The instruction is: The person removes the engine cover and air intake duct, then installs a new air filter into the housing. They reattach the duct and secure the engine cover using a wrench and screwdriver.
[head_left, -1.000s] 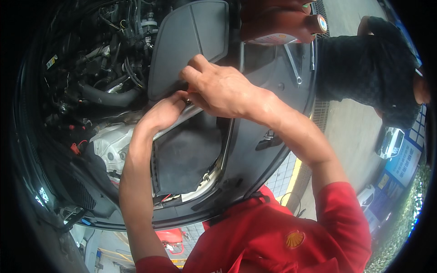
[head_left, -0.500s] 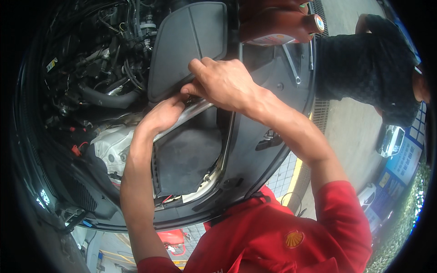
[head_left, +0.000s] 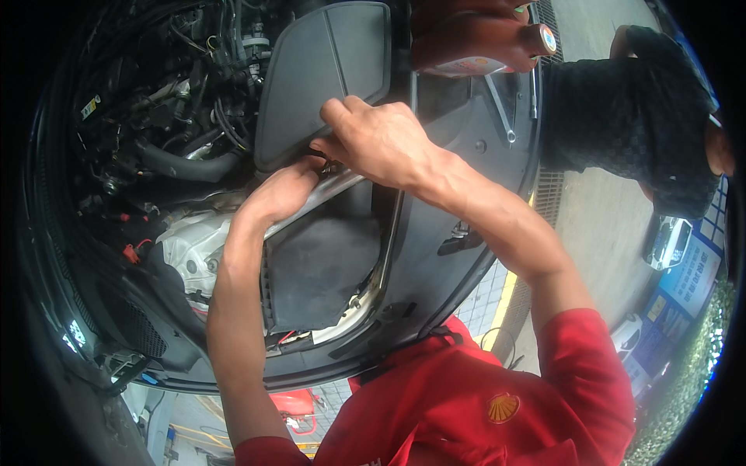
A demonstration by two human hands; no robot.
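Observation:
Both my hands are close together over the open engine bay, at the near edge of a flat grey plastic cover (head_left: 311, 89). My left hand (head_left: 287, 189) reaches in under that edge beside a silver metal bar (head_left: 322, 194); its fingertips are out of sight. My right hand (head_left: 381, 144) is closed just above, its fingers curled and its thumb pointing toward the left hand. What it grips is hidden. A small dark piece with a bright spot (head_left: 332, 166) shows between the hands, too small to name.
Below the bar sits a black box-shaped cover (head_left: 322, 272). Hoses (head_left: 190, 167) and wiring fill the left side. Brown-red oil jugs (head_left: 478, 46) and a wrench (head_left: 500, 109) lie on the front panel at the right. A person in dark clothes (head_left: 622, 116) is beyond the car's front.
Both hands keep nearly the same place. The gap between them has opened slightly, so the small dark piece now shows there. The whole view has shifted a little.

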